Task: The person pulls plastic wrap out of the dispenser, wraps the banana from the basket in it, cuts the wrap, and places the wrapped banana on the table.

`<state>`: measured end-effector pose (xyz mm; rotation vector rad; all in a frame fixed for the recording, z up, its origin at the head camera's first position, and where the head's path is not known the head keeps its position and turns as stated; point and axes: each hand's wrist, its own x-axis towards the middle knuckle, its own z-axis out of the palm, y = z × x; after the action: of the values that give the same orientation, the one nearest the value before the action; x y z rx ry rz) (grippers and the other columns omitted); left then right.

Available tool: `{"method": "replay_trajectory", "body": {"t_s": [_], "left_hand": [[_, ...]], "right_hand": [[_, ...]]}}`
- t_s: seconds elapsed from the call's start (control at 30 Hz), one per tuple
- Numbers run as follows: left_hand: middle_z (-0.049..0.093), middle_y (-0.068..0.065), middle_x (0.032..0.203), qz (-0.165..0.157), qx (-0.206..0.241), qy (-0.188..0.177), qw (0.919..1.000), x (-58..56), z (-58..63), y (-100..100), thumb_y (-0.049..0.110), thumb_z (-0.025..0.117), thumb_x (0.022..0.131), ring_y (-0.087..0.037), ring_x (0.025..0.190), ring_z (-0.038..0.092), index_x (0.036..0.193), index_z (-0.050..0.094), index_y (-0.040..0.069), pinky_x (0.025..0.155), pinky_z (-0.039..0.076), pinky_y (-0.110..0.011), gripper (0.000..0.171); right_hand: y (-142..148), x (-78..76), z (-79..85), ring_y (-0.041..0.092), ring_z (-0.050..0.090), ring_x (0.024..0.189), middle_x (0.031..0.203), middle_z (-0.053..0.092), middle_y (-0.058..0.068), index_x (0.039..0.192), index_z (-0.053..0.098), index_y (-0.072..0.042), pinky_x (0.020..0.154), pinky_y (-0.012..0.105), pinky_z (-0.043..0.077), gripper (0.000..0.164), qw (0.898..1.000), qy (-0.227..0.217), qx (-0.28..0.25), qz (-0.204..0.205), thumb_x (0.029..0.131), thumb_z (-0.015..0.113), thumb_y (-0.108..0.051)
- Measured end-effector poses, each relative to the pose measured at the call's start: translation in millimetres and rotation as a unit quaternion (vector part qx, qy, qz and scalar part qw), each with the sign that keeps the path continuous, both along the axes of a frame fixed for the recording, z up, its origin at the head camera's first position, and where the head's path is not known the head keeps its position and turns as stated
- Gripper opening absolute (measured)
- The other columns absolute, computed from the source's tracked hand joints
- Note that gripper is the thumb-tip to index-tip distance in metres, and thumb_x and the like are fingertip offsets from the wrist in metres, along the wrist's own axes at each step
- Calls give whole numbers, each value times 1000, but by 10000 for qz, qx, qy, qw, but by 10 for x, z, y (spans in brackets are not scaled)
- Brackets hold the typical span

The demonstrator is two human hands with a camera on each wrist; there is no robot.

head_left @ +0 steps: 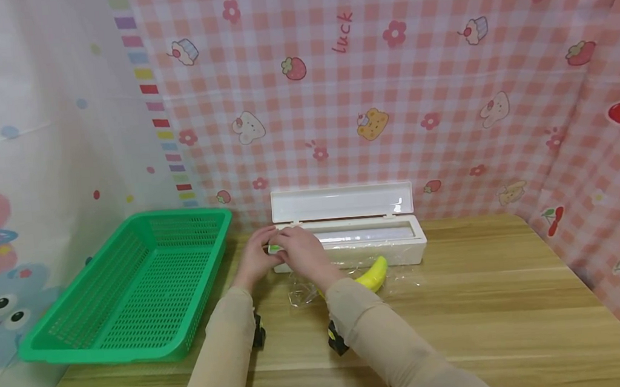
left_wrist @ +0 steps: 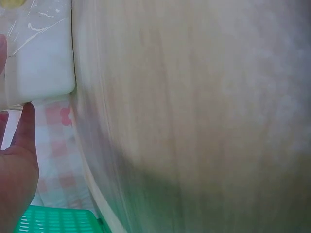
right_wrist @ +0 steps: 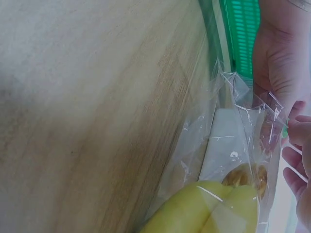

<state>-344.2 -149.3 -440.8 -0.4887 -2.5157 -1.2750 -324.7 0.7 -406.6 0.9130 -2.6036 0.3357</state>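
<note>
A white cling film dispenser (head_left: 372, 254) stands on the table with its lid (head_left: 342, 202) up and a film roll (head_left: 365, 235) inside. My left hand (head_left: 257, 258) grips its left end, fingers on either side of the corner (left_wrist: 46, 73). Beside it, my right hand (head_left: 302, 252) pinches a small green slider (right_wrist: 285, 131) at the same end. Clear film (head_left: 301, 292) hangs from the front and spreads over a yellow banana bunch (head_left: 373, 275), which lies before the dispenser, partly hidden by my right forearm. The bunch's brown stem (right_wrist: 245, 175) shows through the film.
A green plastic basket (head_left: 219, 258) stands at the left of the wooden table (head_left: 488, 301). Behind the dispenser hangs a pink checked cloth (head_left: 335, 94), which continues along the right side. A white printed cloth (head_left: 74, 115) covers the left.
</note>
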Motion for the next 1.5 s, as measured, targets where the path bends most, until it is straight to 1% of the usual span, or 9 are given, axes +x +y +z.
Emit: {"method": "replay_trajectory", "body": {"t_s": [0.13,0.33,0.6,0.73,0.87,1.03,1.13,1.33,1.5], "left_hand": [[49,-14,132,-27,109,30,9999,-14,-24,4,3,80,65,-29,123,42,120,58,-3,101,36,-39,60],[51,-15,130,-51,126,144,9998,-31,-44,11,0,79,63,-29,121,44,118,60,-3,97,41,-38,58],[50,-14,131,-29,79,8,10000,-36,-33,7,1,80,63,-29,122,43,115,62,-2,98,40,-38,55],[50,-14,131,-42,75,5,10000,-46,-40,1,2,81,64,-28,122,44,113,64,0,97,41,-37,53],[51,-14,130,-48,4,91,9999,-44,-33,5,3,82,63,-29,121,44,110,66,1,95,42,-38,50],[52,-13,129,-12,-90,111,9999,-38,-25,1,5,82,63,-29,121,44,107,67,1,98,39,-39,46],[52,-13,129,0,-105,105,9999,-36,-25,-7,5,82,63,-29,121,44,107,67,1,99,38,-39,46],[52,-13,129,-17,-222,220,9995,-44,-32,-17,7,82,63,-30,120,45,108,67,1,99,38,-40,48],[53,-13,128,-25,-288,241,9993,-61,-40,-18,8,83,63,-29,120,45,109,67,1,100,37,-39,49]], "right_hand": [[-18,-5,-13,14,54,106,117,60,-3,117,63,-20,94,29,42,34,9999,-26,96,-23,84,67,-20],[-38,-17,-30,16,53,111,120,59,-2,115,64,-19,97,29,40,34,9999,-93,-43,32,83,66,-11],[-63,-18,-18,15,52,111,118,60,-3,112,66,-18,98,28,39,33,9995,-267,-142,-44,82,66,-6],[-74,-37,-19,13,54,107,113,62,-3,111,66,-18,95,27,41,31,9988,-413,-242,-112,82,66,-6],[-74,-46,-17,14,56,102,108,62,-3,108,66,-17,91,28,44,29,9983,-434,-339,-199,82,66,-6],[-77,-43,-12,14,56,96,103,62,-3,106,67,-16,86,28,46,27,9971,-528,-466,-283,81,66,-6],[-79,-45,-17,13,56,94,101,62,-3,104,67,-16,84,27,47,25,9973,-501,-452,-291,81,66,-6],[-79,-53,-24,13,56,91,95,60,-4,98,68,-18,80,26,48,21,9984,-316,-344,-317,80,68,-6],[-72,-54,-8,12,56,88,93,60,-5,103,67,-20,77,25,49,27,9980,-384,-328,-369,80,68,-7]]}}
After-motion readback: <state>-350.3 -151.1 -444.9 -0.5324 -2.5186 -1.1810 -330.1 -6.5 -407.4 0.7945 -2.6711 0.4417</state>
